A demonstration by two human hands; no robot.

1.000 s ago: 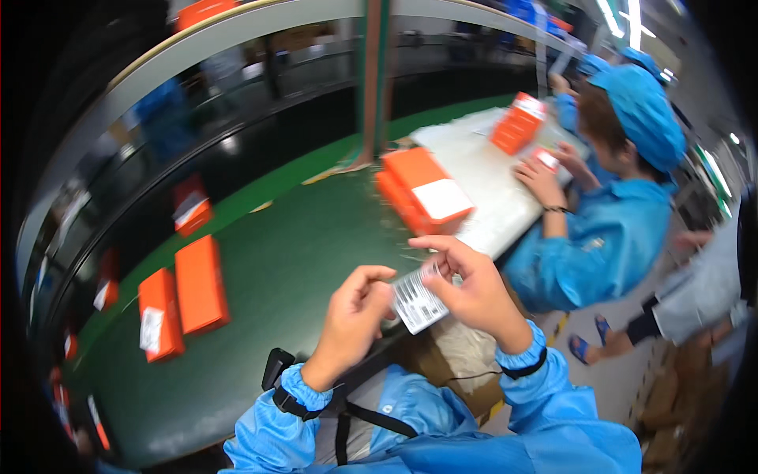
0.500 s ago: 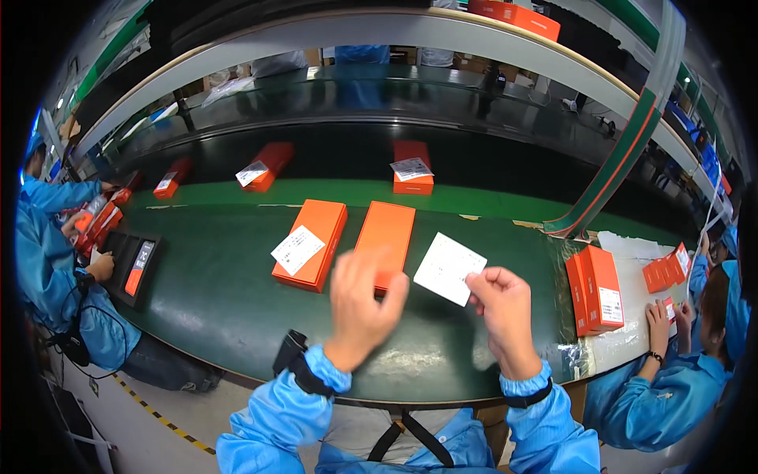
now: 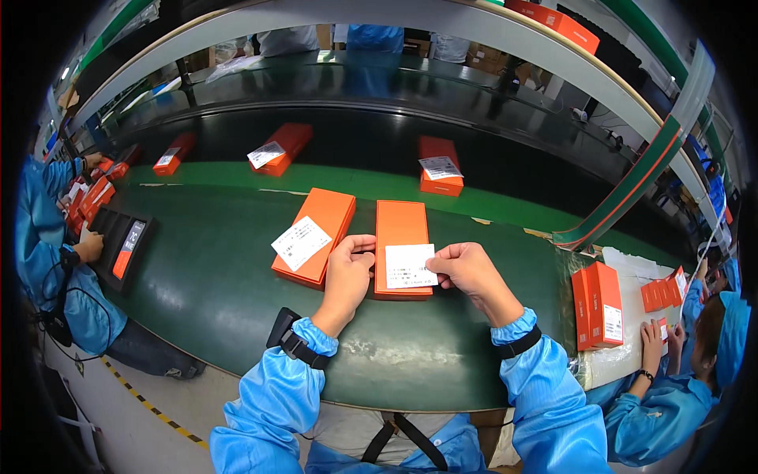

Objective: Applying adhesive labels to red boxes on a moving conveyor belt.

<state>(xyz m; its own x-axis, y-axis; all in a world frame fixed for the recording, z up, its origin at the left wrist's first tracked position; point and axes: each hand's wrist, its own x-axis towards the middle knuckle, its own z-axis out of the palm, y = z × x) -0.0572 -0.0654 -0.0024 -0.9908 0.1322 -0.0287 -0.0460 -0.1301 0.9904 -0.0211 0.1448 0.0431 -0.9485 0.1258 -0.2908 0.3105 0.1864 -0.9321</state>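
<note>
White label now down on orange box at frame centre; half second ago held above belt. Left hand fingers curled against box edge; right hand pinching label's right edge. Second labelled orange box just left.

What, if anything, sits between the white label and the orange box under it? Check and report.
Nothing visible does. The white label lies on the near end of the orange box, with the left hand and right hand at its two sides. The neighbouring orange box lies apart, to the left.
</note>
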